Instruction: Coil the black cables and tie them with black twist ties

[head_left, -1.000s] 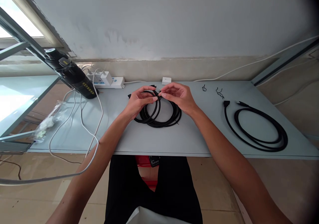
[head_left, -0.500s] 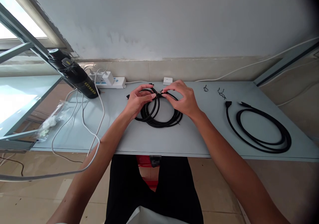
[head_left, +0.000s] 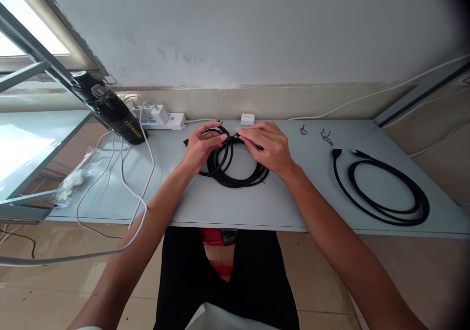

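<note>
A coiled black cable lies on the table in front of me, its upper left loops raised a little. My left hand is closed around these loops, thumb and fingertips meeting at the cable. Just to the right, my right hand pinches at the top of the coil. What sits between its fingertips is small, dark and mostly hidden. A thin black tie end sticks out at the coil's lower right.
On the right lies another coiled black cable, with loose black twist ties behind it. A small white box sits by the wall. At left are a power strip, a black cylindrical device, white cords and a plastic bag.
My right hand's fingers have drawn together into a tighter pinch and turned over the coil's top. My left hand has shifted slightly left with the loops.
</note>
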The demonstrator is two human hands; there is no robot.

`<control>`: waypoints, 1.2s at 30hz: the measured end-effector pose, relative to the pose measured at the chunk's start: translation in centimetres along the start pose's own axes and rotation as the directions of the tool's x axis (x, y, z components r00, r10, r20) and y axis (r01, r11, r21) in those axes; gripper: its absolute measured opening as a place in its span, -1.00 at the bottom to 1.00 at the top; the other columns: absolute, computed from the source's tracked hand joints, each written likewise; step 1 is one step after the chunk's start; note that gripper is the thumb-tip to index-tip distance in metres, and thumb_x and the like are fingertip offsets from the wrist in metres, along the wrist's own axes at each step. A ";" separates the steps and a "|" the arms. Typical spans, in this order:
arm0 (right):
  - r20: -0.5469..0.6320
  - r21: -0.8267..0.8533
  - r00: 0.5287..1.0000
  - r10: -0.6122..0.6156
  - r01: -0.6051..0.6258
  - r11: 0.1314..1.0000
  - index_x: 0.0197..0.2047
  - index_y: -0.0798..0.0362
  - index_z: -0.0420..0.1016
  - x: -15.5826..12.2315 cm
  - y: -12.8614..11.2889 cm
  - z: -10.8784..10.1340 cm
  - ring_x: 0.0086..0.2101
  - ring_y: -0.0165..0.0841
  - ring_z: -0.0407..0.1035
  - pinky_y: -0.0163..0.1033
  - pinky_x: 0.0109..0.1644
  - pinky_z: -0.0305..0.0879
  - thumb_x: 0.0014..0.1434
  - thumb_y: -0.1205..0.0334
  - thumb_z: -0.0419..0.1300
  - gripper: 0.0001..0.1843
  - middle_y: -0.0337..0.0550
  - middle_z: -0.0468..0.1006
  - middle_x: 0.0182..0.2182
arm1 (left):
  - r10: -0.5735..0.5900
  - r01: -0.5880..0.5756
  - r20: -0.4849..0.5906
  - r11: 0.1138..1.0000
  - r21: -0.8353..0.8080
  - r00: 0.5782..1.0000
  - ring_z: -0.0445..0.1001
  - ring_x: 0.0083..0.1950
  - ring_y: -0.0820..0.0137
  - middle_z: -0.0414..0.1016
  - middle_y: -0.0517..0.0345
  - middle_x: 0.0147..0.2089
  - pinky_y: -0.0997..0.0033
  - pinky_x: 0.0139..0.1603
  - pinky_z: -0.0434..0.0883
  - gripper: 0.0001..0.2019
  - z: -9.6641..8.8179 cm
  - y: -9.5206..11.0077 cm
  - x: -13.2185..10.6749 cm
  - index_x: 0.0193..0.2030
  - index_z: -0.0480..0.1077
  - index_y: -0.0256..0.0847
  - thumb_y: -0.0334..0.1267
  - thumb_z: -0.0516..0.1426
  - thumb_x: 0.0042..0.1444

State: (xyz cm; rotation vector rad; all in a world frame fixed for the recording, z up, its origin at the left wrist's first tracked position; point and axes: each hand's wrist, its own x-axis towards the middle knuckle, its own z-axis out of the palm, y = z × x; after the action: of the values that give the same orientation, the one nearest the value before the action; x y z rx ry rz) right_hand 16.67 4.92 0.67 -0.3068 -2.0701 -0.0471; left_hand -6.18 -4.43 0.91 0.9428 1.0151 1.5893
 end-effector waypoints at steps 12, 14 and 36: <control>0.037 0.118 0.994 0.101 -0.105 0.987 0.17 -0.19 0.76 -0.4 0.0 0.5 -0.13 -0.14 0.68 0.06 -0.01 0.61 0.53 0.16 0.27 -0.74 -0.11 0.83 -0.14 | 0.043 -0.045 -0.062 0.999 -0.030 0.997 0.59 -0.16 0.43 0.66 0.17 -0.17 0.40 -0.06 0.54 -0.48 0.2 0.6 0.0 0.07 0.65 -0.10 -0.24 0.61 -0.05; 0.070 0.155 0.988 0.138 -0.147 0.977 0.15 -0.20 0.77 -0.4 -0.1 0.4 -0.12 -0.11 0.68 0.10 0.02 0.62 0.53 0.12 0.28 -0.75 -0.10 0.83 -0.14 | 0.040 -0.042 -0.064 0.999 -0.026 0.997 0.61 -0.14 0.41 0.67 0.17 -0.14 0.40 -0.06 0.54 -0.48 0.1 0.6 0.0 0.07 0.65 -0.08 -0.24 0.61 -0.04; 0.267 0.550 0.852 0.450 -0.518 0.655 -0.04 -0.10 0.76 0.9 -2.2 -0.1 0.02 -0.14 0.65 -0.03 0.03 0.64 0.46 -0.13 0.35 -0.70 -0.05 0.77 0.00 | -0.068 0.065 0.117 0.998 0.027 0.991 0.59 -0.17 0.42 0.66 0.14 -0.17 0.41 -0.05 0.52 -0.50 0.1 0.7 -0.3 0.11 0.67 -0.10 -0.20 0.60 0.03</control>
State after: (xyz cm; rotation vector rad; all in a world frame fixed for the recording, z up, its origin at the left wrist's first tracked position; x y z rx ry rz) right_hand 15.77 2.99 1.70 -0.4560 -1.9166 0.9754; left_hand -6.24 -4.86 1.55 0.9962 0.9746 1.4527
